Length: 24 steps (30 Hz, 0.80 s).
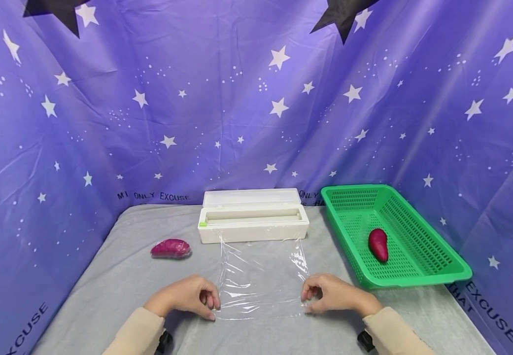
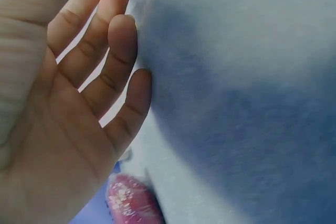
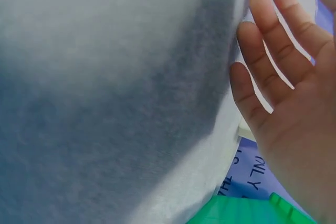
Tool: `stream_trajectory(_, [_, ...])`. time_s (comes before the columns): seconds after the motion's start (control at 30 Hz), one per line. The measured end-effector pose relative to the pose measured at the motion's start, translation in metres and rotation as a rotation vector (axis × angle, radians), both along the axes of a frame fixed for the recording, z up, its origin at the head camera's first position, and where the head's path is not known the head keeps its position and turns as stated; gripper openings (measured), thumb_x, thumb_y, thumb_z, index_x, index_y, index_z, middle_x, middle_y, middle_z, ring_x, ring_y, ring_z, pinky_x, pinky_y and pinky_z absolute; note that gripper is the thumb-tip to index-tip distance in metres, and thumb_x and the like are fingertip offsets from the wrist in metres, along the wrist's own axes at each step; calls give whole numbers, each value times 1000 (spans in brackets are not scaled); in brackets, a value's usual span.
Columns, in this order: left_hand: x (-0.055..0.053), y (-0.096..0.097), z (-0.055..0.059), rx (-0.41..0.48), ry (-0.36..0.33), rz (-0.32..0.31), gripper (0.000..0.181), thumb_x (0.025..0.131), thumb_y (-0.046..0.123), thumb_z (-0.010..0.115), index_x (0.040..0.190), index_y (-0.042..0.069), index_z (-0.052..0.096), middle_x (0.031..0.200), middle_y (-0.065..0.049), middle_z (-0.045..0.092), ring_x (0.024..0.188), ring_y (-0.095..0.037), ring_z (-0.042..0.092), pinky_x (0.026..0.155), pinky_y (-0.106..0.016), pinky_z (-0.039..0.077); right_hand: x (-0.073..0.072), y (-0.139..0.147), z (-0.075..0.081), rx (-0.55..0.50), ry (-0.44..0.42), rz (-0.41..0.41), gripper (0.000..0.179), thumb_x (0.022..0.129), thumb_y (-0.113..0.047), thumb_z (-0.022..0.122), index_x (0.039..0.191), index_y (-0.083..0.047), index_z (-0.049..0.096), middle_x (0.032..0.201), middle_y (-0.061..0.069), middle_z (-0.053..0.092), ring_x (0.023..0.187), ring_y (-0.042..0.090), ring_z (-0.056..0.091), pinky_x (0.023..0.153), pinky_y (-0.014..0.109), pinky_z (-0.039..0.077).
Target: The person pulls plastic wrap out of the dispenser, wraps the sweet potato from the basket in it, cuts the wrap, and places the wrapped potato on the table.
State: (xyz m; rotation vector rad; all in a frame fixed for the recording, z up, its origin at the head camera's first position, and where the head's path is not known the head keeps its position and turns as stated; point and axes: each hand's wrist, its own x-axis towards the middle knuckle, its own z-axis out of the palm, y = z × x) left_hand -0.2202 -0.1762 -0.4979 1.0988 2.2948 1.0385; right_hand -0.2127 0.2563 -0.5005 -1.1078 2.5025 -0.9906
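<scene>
A clear sheet of plastic wrap (image 1: pixel 256 283) stretches from the front of the white wrap dispenser box (image 1: pixel 254 232) toward me. At its near left corner, my left hand (image 1: pixel 191 296) pinches the edge between thumb and fingertips. My right hand (image 1: pixel 331 294) pinches the near right corner the same way. Both wrist views show the other fingers loosely bent, with the pinching tips mostly out of frame. Left of the box lies a plastic-wrapped purple sweet potato (image 1: pixel 171 248), also partly visible in the left wrist view. Another sweet potato (image 1: pixel 378 245), with no wrap visible, lies in the green basket (image 1: pixel 358 268).
The dispenser's lid (image 1: pixel 252 198) stands raised at the back, with a small green piece (image 1: pixel 202 224) at the box's left end. Grey cloth (image 1: pixel 119 296) covers the table. Purple star-patterned curtains (image 1: pixel 238 123) enclose the back and sides.
</scene>
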Motion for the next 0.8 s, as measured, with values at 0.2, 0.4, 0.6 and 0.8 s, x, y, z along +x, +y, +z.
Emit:
stream_trajectory(0.2, [-6,-4,18,49,23,52,21,78,23,87,91,13,73,78,7,65,72,-2,58,66,-23,52,-2,-3,20,-26,-1,-78,22,85,-30,81,98,-16,70,95,-7,68,89,14,63,82,36,54])
stream_trajectory(0.4, [-12,-6,36,104,136,94,27,82,31,84,97,11,74,85,0,70,80,-12,63,74,-30,52,-9,-5,39,-72,4,-85,23,89,-29,78,102,-12,69,102,6,69,95,26,64,86,42,54])
stream_trajectory(0.6, [-16,-7,48,90,193,164,28,82,36,84,100,16,74,91,5,72,85,-15,66,80,-38,53,-15,0,50,-81,89,-102,19,89,-29,78,103,-19,69,101,0,69,95,15,64,86,40,54])
stream_trajectory(0.8, [-19,-4,57,108,186,202,27,84,34,83,102,17,73,94,12,70,89,-17,66,83,-44,52,-18,9,64,-76,138,-147,20,89,-26,78,104,-14,71,98,-6,70,92,14,64,85,40,53])
